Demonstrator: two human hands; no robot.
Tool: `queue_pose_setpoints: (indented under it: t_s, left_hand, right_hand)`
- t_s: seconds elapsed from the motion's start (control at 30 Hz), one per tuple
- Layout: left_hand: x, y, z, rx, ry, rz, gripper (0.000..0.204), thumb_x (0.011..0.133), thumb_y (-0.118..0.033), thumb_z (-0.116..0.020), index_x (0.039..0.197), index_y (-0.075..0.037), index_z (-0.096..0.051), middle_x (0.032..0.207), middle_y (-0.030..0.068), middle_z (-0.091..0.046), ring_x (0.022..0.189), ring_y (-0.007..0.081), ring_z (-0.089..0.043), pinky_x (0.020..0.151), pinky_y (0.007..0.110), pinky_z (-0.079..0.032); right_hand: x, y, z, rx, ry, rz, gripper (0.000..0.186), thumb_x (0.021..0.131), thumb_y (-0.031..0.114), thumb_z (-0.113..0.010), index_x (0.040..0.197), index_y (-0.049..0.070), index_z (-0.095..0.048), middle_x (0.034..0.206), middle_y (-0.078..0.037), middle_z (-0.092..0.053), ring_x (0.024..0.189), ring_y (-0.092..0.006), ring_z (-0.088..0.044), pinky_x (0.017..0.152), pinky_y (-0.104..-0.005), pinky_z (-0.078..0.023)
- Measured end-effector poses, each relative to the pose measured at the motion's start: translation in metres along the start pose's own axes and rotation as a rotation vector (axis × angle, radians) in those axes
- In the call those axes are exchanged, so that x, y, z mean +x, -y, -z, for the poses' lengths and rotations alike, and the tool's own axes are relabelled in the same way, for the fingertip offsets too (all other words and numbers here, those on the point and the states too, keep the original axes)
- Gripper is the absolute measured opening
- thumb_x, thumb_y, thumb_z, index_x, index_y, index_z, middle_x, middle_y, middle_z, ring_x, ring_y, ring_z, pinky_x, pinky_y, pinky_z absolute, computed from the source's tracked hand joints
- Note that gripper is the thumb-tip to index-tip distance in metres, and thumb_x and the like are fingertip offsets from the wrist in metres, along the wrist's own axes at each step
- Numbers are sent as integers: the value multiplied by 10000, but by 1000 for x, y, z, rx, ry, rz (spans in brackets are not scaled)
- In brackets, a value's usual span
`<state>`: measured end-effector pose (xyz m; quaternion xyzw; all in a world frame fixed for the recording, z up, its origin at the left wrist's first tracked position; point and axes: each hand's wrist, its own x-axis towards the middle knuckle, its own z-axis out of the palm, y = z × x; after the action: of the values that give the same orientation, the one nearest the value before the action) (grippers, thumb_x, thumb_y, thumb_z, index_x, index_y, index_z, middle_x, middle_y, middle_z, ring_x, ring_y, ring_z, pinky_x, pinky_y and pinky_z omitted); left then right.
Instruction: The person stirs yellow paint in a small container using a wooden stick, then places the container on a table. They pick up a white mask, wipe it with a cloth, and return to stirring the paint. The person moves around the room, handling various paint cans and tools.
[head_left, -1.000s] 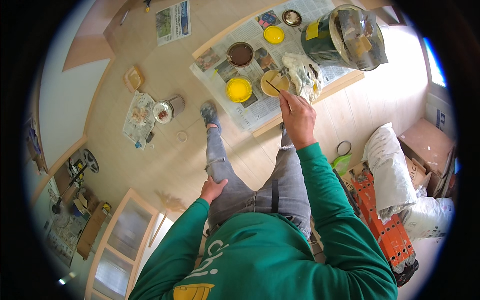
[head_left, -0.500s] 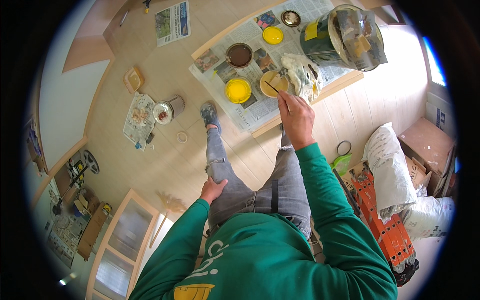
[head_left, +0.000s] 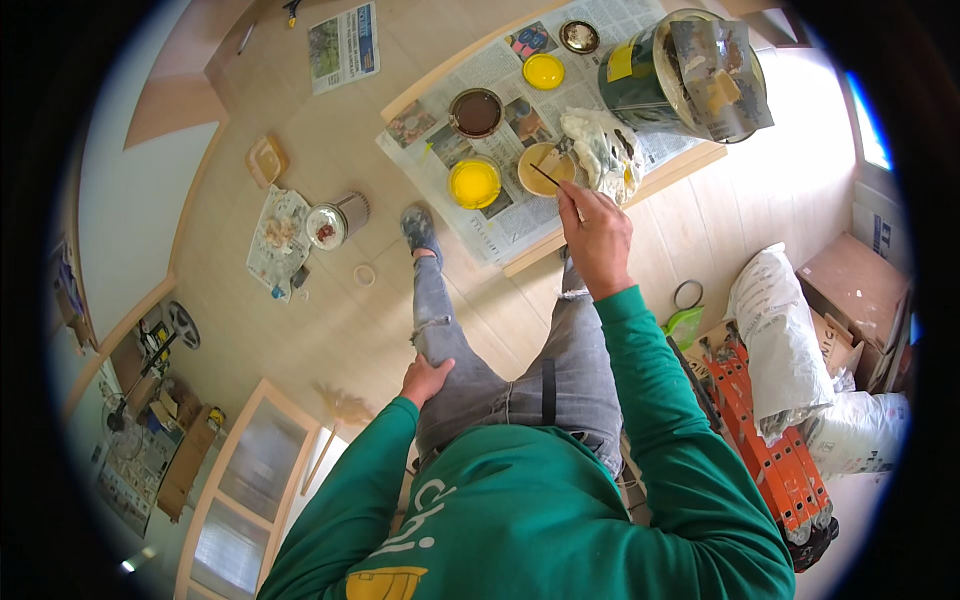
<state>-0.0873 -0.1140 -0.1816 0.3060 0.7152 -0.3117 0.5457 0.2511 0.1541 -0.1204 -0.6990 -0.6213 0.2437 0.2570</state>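
My right hand (head_left: pixel 595 235) pinches a thin dark stick (head_left: pixel 545 176), its tip over a small bowl of cream-beige paint (head_left: pixel 533 184) with a pale flat piece in it. A crumpled stained cloth (head_left: pixel 602 150) lies beside the bowl. To the bowl's left are an open tin of yellow paint (head_left: pixel 474 183) and a dark brown round tin or lid (head_left: pixel 475 113). A yellow lid (head_left: pixel 543 71) and a paint-crusted lid (head_left: pixel 580 37) lie farther back on the newspaper-covered board (head_left: pixel 515 255). My left hand (head_left: pixel 428 376) grips my left thigh, fingers curled round it.
A large green can (head_left: pixel 630 95) stands at the board's right end. A silver can (head_left: pixel 332 222), scrap paper (head_left: pixel 272 250) and a beige tray (head_left: pixel 268 160) lie on the floor at left. Sacks (head_left: pixel 775 340) and an orange metal piece (head_left: pixel 760 460) crowd the right; a glazed frame (head_left: pixel 240 470) is lower left.
My right hand and the stick have shifted very slightly over the bowl. My left hand stays in place on the thigh, and the objects around stand as before.
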Motion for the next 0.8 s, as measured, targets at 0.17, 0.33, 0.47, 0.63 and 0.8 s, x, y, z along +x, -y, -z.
queue_pose_setpoints:
  t_s: [0.17,0.33,0.47,0.63,0.8]
  left_hand:
    - [0,0,0,3,-8,-12,1070,875,-666,-660,1521,137,-374,1443,365,-550,1358,456,-550,1141,461,-451]
    - [0,-2,2,27,-13,-11,1060,883,-667,-652,1526,128,-373,1455,351,-546,1361,451,-547,1141,458,-451]
    - [0,-6,6,50,-2,-17,1046,891,-667,-640,1523,124,-377,1456,347,-547,1357,446,-551,1137,458,-455]
    - [-4,-9,9,69,10,6,1034,898,-664,-634,1519,123,-380,1454,349,-547,1357,448,-551,1135,462,-457]
    - [-5,-11,12,76,11,9,1030,901,-657,-635,1523,122,-379,1458,354,-541,1360,446,-549,1138,463,-455]
  right_hand:
    - [0,-5,-1,19,51,-49,157,956,186,-745,1057,74,-786,988,-117,-779,890,-300,-751,804,-384,-587]
    - [-2,-6,-1,43,34,-74,166,958,189,-747,1072,74,-783,987,-119,-779,901,-304,-750,804,-384,-586]
    - [-2,-6,0,53,-2,-49,160,954,183,-751,1069,77,-783,966,-113,-775,888,-296,-747,785,-378,-585]
    - [0,-5,2,-31,23,37,136,948,171,-753,1044,80,-784,932,-102,-769,846,-281,-737,755,-379,-579]
    - [1,-3,4,-42,41,8,142,946,167,-751,1052,77,-781,933,-99,-769,850,-281,-733,760,-377,-576]
